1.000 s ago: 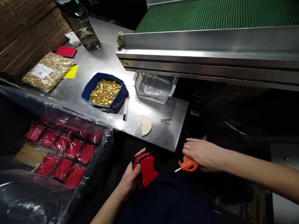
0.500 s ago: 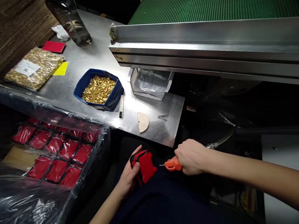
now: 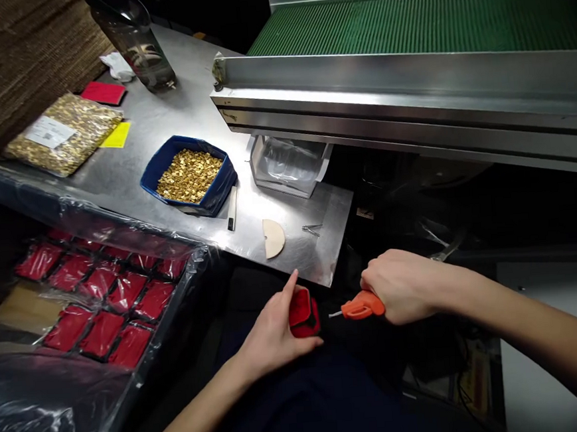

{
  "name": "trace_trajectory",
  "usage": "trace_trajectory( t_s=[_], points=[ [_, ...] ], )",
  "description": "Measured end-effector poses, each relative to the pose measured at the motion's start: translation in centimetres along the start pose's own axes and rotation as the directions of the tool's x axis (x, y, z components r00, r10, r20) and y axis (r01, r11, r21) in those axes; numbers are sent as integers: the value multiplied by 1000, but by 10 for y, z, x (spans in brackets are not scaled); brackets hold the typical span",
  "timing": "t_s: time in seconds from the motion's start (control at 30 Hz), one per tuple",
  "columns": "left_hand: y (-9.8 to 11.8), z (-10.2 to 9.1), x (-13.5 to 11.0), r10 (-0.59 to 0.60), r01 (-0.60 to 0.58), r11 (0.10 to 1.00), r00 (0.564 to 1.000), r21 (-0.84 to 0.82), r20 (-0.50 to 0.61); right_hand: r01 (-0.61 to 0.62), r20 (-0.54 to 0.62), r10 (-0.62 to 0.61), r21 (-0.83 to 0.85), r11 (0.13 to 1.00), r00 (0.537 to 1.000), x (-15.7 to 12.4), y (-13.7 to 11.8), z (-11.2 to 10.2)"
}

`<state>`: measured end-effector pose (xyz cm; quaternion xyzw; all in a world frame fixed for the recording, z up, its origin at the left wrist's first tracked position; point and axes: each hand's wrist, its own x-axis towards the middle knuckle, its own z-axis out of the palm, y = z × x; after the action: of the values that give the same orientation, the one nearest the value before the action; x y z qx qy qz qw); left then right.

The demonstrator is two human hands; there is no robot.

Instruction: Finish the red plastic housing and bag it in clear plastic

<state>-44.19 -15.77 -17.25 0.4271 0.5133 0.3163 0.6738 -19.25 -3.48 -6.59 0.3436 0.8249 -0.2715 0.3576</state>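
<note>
My left hand point(image 3: 275, 330) is closed round a small red box point(image 3: 303, 311) with dark edges, its red inside showing. Thumb and fingers lie on opposite sides of it, and part of the box is hidden by the hand. To its right, my right hand point(image 3: 399, 287) grips an orange air blow gun point(image 3: 361, 305). The gun's thin metal nozzle points left at the box, a short gap away. A clear hose point(image 3: 451, 250) shows behind the right wrist.
A plastic-lined crate point(image 3: 202, 256) at left holds several red pieces point(image 3: 125, 292). On the metal table point(image 3: 302, 261) are a blue bin point(image 3: 177, 141) of gold-coloured parts, a pale half-disc point(image 3: 273, 238), tweezers point(image 3: 312, 229) and a clear tray point(image 3: 287, 166). A green conveyor point(image 3: 393, 25) runs behind.
My left hand has turned the red box and moved it right, so its inside now shows. My right hand has moved right and slightly up with the air blow gun.
</note>
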Motion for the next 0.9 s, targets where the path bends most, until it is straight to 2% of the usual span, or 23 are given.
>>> trace_trajectory(
  t_s=[0.07,0.1,0.13,0.2,0.23,0.27,0.3,0.33,0.4,0.43,0.5,0.57,0.67,0.77,0.83,0.9],
  points=[
    [-3,-8,-2,-49,87,980,978,-182,204,-23,-23,23,-4,1000,999,1,6,-2],
    [-5,-12,-3,-52,137,936,965,-323,259,-25,-33,25,1,1000,999,2,9,-1],
    [-8,-15,-5,-46,175,861,962,-477,270,-19,-40,19,10,1000,999,3,12,0],
    [-13,-18,-6,-46,182,674,978,-716,205,21,-33,-20,37,999,999,5,16,5],
    [-14,-19,-6,-62,173,611,983,-772,171,45,-23,-44,54,998,999,6,18,8],
    [-14,-19,-5,-87,171,599,985,-783,149,65,-7,-65,72,995,998,6,20,10],
    [-13,-19,-4,-114,178,649,984,-740,138,75,7,-76,89,993,997,7,22,12],
    [-10,-19,-1,-136,181,749,983,-637,121,73,16,-75,99,992,997,7,24,12],
    [0,-18,4,-120,136,949,990,-283,74,37,15,-39,93,995,999,8,28,10],
    [6,-16,7,-77,84,992,995,-96,70,16,6,-17,74,997,1000,8,28,7],
    [18,-11,13,10,-35,986,989,166,150,-1,-11,1,15,1000,1000,11,25,3],
    [27,-5,17,22,-103,959,955,262,297,28,-7,-28,-46,999,1000,15,18,2],
    [30,-4,20,-56,-52,967,911,249,409,110,-59,-116,-92,990,992,20,17,12],
    [15,-16,17,-97,91,995,922,32,375,155,-303,-198,-162,975,932,20,47,31],
    [-1,-25,14,-112,175,968,944,-182,310,65,-439,-158,-219,974,885,23,78,45],
    [-16,-31,11,-149,230,900,960,-369,237,-66,-477,-60,-241,968,877,34,109,59]
  ],
)
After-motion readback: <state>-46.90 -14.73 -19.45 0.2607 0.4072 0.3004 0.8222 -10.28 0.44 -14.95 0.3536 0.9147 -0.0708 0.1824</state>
